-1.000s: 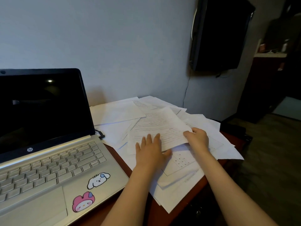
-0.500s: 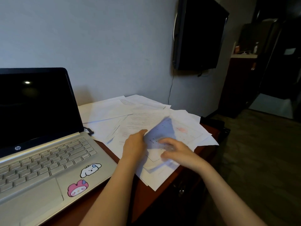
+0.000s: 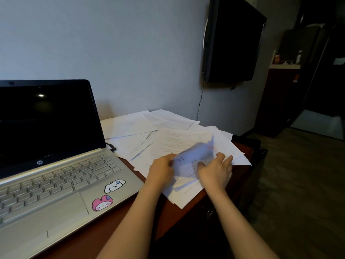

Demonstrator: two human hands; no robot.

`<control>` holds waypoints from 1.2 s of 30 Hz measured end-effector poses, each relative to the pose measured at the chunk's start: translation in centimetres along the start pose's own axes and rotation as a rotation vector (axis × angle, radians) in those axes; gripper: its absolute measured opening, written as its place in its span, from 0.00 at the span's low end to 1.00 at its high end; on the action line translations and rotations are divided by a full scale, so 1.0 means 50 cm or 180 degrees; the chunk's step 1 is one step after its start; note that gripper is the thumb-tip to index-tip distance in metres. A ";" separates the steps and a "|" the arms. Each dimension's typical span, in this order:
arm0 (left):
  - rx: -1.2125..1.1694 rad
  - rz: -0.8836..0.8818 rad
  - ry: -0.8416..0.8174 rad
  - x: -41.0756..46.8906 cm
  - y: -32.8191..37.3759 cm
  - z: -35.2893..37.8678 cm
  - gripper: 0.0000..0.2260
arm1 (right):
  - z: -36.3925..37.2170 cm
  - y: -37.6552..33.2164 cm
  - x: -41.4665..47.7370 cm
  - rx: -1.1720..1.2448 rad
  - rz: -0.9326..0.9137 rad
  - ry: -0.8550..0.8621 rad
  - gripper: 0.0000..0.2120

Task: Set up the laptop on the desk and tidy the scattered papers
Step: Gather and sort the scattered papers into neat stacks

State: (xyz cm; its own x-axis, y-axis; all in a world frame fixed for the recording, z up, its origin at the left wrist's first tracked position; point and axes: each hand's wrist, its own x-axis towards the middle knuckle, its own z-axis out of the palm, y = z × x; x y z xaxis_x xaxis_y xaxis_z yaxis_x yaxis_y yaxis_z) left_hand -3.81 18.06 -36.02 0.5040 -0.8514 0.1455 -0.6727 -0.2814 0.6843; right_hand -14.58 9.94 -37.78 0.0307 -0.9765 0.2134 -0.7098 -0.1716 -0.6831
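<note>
On the laptop (image 3: 61,176), "hp" logo (image 3: 39,162).

Wall-mounted television (image 3: 233,40), dark doorway (image 3: 317,75)

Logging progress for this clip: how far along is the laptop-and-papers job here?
Done: the laptop stands open on the desk, screen dark. In hand: the left hand grips one edge of a blurred sheet and the right hand lies on it, grip unclear. Left: the papers lie fanned across the desk, unstacked.
</note>
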 end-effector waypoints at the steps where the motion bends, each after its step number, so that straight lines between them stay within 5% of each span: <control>1: -0.0020 -0.0009 0.0003 0.001 0.000 0.001 0.18 | -0.002 -0.005 0.003 0.0008 0.0058 -0.0026 0.32; 4: -0.0153 -0.0042 0.0058 0.005 -0.001 0.004 0.18 | -0.023 -0.026 0.030 0.0473 0.0463 -0.0206 0.31; 9: -0.0360 -0.0093 0.0139 0.004 0.004 0.001 0.18 | -0.070 -0.035 0.068 0.2460 0.1378 -0.0257 0.26; 16: -0.0482 -0.0123 0.0208 -0.001 0.010 -0.002 0.16 | -0.097 -0.031 0.076 0.3001 0.1580 -0.0802 0.28; 23: -0.0826 -0.0206 0.0299 0.003 0.004 -0.005 0.15 | -0.078 -0.039 0.088 0.3020 0.1719 -0.0965 0.21; 28: -0.1065 -0.0215 0.0521 0.009 0.003 -0.004 0.17 | -0.053 -0.054 0.068 0.1626 0.0977 -0.1651 0.05; 30: -0.1236 -0.0120 0.0645 0.010 0.003 -0.006 0.16 | -0.044 -0.054 0.067 0.1077 0.0683 -0.1874 0.09; 33: -0.1374 0.0021 0.0830 0.010 0.009 -0.014 0.17 | -0.035 -0.041 0.087 0.1016 0.0408 -0.1414 0.12; 36: -0.1076 0.0323 0.0971 0.012 0.009 -0.021 0.26 | -0.038 -0.029 0.105 0.1803 0.0701 -0.1032 0.06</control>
State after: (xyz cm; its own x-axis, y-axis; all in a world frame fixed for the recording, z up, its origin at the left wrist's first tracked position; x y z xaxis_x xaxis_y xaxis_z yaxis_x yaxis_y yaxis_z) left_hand -3.22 17.88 -34.88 0.6150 -0.6838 0.3926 -0.5381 -0.0001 0.8429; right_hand -14.75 5.32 -34.35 0.1995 -0.9710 -0.1316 -0.2491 0.0796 -0.9652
